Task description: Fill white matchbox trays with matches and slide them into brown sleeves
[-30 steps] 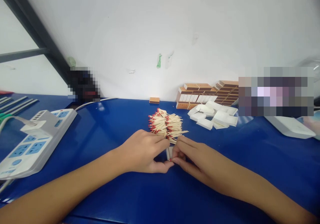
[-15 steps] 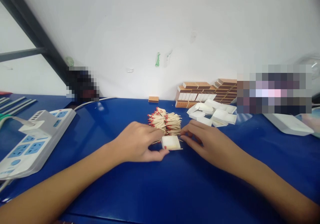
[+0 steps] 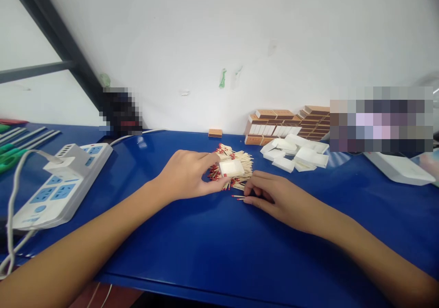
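My left hand grips a small white matchbox tray between thumb and fingers, with some red match heads showing in it. The tray is held over a pile of red-tipped matches. Just right of the pile, my right hand is closed in a pinch at the table surface. Its fingertips are on a couple of loose matches, whose red heads point left. How many matches lie under the fingers is hidden.
Several white trays lie right of the pile. Behind them, brown matchboxes are stacked against the wall. A single matchbox sits near the wall. On the left are a power strip with a cable and green-handled scissors.
My left hand has lifted the tray off the table and moved it up over the match pile. My right hand has come down slightly onto loose matches. The camera view has shifted a little.
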### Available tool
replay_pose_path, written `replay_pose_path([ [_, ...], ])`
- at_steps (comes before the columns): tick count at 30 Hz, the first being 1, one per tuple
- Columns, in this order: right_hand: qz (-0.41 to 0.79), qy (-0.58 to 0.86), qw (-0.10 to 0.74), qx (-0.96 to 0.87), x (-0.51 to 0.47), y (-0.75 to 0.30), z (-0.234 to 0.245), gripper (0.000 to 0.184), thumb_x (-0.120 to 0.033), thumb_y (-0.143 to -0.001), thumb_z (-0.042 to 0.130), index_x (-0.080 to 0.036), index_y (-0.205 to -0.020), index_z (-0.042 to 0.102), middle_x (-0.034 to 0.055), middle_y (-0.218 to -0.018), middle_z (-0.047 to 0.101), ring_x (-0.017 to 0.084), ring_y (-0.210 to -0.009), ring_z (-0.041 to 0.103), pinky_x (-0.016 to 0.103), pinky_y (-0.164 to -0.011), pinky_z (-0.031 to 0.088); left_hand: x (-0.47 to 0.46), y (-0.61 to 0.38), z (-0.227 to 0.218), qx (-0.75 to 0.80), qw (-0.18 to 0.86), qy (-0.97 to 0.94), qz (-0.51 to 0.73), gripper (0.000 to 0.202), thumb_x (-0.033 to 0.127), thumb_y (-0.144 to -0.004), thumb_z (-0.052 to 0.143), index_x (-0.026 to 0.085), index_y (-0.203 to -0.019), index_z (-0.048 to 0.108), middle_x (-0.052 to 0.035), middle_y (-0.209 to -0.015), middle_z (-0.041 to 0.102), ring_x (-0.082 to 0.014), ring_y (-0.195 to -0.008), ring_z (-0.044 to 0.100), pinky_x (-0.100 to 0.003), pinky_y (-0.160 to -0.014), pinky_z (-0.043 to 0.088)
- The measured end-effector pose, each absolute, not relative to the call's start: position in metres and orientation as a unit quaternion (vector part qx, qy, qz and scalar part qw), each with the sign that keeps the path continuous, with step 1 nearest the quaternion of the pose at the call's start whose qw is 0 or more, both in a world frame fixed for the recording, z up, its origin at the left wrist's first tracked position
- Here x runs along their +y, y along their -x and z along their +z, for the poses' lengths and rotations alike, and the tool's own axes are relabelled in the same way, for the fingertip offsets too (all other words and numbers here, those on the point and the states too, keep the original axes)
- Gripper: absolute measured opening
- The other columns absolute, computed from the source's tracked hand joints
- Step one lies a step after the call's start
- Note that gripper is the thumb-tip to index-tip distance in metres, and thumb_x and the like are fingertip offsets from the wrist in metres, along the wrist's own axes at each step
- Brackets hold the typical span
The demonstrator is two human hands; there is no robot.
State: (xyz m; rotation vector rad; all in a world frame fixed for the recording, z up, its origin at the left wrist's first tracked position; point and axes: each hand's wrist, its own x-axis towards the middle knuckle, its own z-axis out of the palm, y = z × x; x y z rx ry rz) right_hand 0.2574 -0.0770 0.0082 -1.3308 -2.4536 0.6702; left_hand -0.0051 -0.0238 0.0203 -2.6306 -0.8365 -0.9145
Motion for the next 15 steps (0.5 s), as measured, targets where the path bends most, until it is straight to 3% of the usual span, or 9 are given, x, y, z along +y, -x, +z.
replay_pose_path([
  [9, 0.209, 0.474, 0.108, -0.848, -0.077, -0.265, 0.011, 0.016, -0.029, -0.105, 0.048, -0.022, -0.094, 0.057, 0.0032, -0.097, 0.061, 0.016, -0.079, 0.059, 0.030, -0.069, 0.045, -0.025, 0.005, 0.012, -0.292, 0.086, 0.915, -0.264, 0.033, 0.049, -0.089, 0.066, 0.018, -0.097, 0.073, 0.0021, -0.068, 0.071, -0.0147, -0.056, 0.065, -0.029, -0.049, 0.038],
  [15, 0.115, 0.463, 0.196, -0.857, -0.076, -0.274, 0.017, 0.013, -0.031, -0.106, 0.048, -0.023, -0.098, 0.055, 0.0032, -0.096, 0.061, 0.017, -0.079, 0.060, 0.029, -0.069, 0.047, -0.030, 0.002, 0.010, -0.256, 0.067, 0.937, -0.229, 0.032, 0.049, -0.091, 0.064, 0.018, -0.092, 0.071, 0.0023, -0.072, 0.070, -0.0155, -0.060, 0.066, -0.030, -0.050, 0.039],
])
